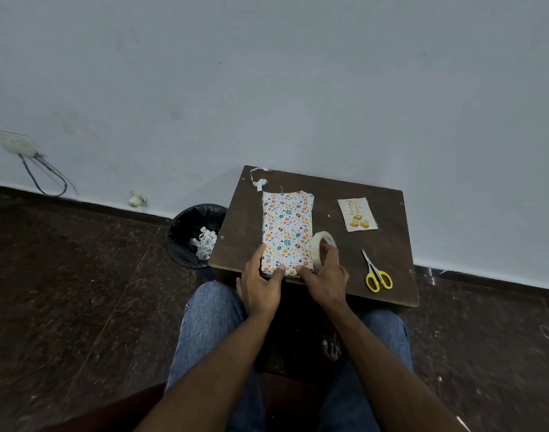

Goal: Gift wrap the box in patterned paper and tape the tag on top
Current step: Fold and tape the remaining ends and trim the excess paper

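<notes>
The box [286,227], covered in white paper with coloured egg and heart prints, lies flat on the small dark wooden table [388,275]. My left hand [259,283] holds its near left corner, thumb on the near edge. My right hand [324,277] presses a thumb on the near right edge while its fingers hold a roll of cream masking tape [320,251] standing beside the box. The gift tag [357,214], cream with gold ornaments, lies flat to the right of the box.
Yellow-handled scissors [376,272] lie near the table's right front. A curled strip of tape [260,179] sits at the back left corner. A black bin [192,235] with paper scraps stands left of the table. My knees are under the front edge.
</notes>
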`<state>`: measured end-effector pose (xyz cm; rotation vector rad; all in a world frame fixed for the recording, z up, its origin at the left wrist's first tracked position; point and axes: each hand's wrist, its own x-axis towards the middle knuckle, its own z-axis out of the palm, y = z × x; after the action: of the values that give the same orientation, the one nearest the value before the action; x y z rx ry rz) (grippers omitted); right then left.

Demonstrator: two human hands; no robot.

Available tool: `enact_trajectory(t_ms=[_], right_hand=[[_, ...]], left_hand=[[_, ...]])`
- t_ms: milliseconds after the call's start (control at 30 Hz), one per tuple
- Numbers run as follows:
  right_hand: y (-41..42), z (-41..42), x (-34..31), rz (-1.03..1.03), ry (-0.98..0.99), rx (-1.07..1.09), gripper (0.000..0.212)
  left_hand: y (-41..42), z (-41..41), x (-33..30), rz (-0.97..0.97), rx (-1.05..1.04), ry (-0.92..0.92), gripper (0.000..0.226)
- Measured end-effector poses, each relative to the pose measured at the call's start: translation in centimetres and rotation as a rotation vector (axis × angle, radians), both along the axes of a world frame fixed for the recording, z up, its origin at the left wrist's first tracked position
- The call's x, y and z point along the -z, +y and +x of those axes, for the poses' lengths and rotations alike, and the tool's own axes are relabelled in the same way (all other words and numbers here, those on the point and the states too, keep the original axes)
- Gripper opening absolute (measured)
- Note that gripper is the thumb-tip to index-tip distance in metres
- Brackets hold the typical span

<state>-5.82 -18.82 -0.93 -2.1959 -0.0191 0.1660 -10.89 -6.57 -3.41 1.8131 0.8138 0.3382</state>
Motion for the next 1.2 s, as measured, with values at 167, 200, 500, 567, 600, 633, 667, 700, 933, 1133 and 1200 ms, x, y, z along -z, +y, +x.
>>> enact_trajectory(t_ms=[167,200,500,567,600,633,667,700,933,1133,1200], right_hand=[[-0.1,-0.1,-0.2,-0.008,0.016,-0.015,0.066],[-0.2,-0.1,-0.2,-0.01,0.013,-0.024,0.065],[-2.0,-0.4,-0.6,0.153,-0.064,-0.024,0.054],[-2.2,-0.7,-0.8,0.191,-0.128,-0.003,0.05],[-2.3,-0.8,-0.8,0.212,-0.155,-0.004,0.049],[-2.3,-1.0,-0.9,0.226,-0.179,-0.011,0.048],[-2.3,-1.1,-0.8,0.235,-0.197,-0.023,0.046],[-2.2,-1.2,-0.7,0.235,-0.216,-0.034,0.042],[-1.4,-1.6,0.1,0.13,-0.261,-0.076,0.034],[-1.4,-2.0,-0.6,0.12,-0.258,-0.092,0.036],[-1.5,-2.0,-0.5,0.099,-0.259,-0.087,0.042]], left_hand=[[0.2,0.1,-0.4,-0.032,0.013,-0.018,0.056],[0.3,0.1,-0.4,-0.023,0.024,-0.017,0.056],[1.1,-0.1,-1.2,0.172,0.15,0.101,0.056],[1.0,-0.3,-1.5,0.306,0.184,0.104,0.055],[0.8,-0.3,-1.7,0.363,0.199,0.092,0.053],[0.7,-0.3,-1.9,0.404,0.212,0.072,0.05],[0.6,-0.2,-2.3,0.439,0.225,0.042,0.045],[0.4,0.0,-2.5,0.466,0.239,0.007,0.041],[-0.9,1.4,-4.8,0.092,0.327,-0.186,0.026],[-0.5,1.7,-5.6,-0.248,0.332,-0.054,0.013],[-0.1,1.8,-5.7,-0.237,0.352,-0.049,0.012]])
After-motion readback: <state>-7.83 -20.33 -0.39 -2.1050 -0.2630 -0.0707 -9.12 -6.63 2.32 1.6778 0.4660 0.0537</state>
